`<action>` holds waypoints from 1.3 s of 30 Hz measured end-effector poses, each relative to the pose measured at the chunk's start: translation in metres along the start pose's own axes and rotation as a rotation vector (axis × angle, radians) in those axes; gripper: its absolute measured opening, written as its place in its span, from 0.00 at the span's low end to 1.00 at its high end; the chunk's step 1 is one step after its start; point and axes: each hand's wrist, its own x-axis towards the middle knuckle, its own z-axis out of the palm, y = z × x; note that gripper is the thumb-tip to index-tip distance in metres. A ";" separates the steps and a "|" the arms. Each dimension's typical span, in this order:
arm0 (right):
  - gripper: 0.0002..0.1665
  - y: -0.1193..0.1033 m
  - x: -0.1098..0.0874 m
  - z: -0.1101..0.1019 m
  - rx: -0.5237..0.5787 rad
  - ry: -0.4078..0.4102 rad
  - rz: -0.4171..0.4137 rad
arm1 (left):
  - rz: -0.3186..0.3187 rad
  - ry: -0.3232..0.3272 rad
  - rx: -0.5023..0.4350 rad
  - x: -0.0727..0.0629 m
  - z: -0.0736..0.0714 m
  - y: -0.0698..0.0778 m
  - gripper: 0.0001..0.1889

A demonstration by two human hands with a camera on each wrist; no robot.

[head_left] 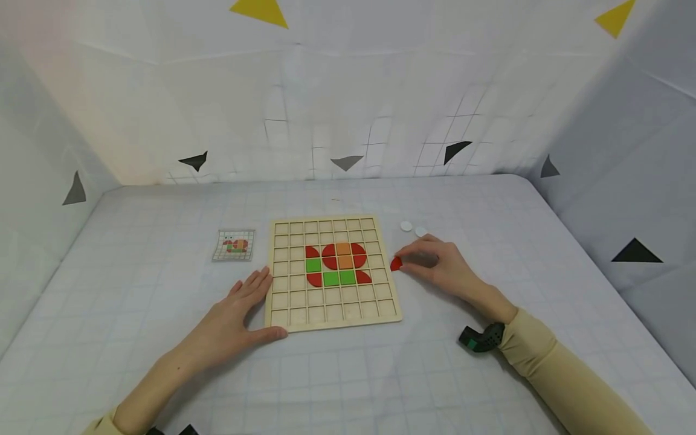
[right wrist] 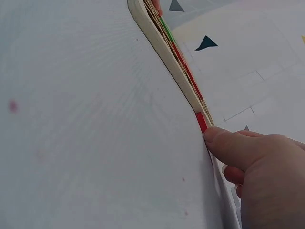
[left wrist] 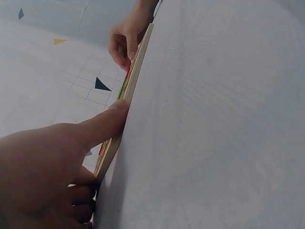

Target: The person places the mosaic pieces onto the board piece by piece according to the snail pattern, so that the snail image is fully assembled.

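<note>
A wooden grid board point(head_left: 283, 300) lies flat on the table. Red curved pieces point(head_left: 359, 248), green squares point(head_left: 331, 278) and orange squares point(head_left: 345, 262) sit in its middle cells. My left hand point(head_left: 228, 323) rests at the board's left side, fingers along that edge and thumb at the near left corner; the left wrist view shows the thumb point(left wrist: 107, 125) against the board's edge. Just off the board's right edge, my right hand point(head_left: 443, 269) pinches a red quarter-circle piece point(head_left: 396, 264) between thumb and fingers. In the right wrist view this red piece point(right wrist: 201, 122) stands close beside the board's rim.
Two white discs point(head_left: 406, 226) lie beyond my right hand. Left of the board is a small pattern card point(head_left: 234, 245) with a printed grid and a red, green and orange figure. White sheet walls point(head_left: 348, 90) with dark and yellow triangles stand around the table.
</note>
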 end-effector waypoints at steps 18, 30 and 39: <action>0.14 -0.039 0.030 0.014 -0.008 0.125 0.058 | 0.006 0.001 0.006 0.000 0.002 -0.001 0.58; 0.11 -0.083 0.084 0.069 0.058 0.113 0.088 | -0.001 0.000 0.001 -0.001 0.001 -0.001 0.58; 0.11 -0.105 0.110 0.105 -0.023 0.058 0.046 | 0.011 0.001 -0.012 -0.001 0.001 -0.001 0.57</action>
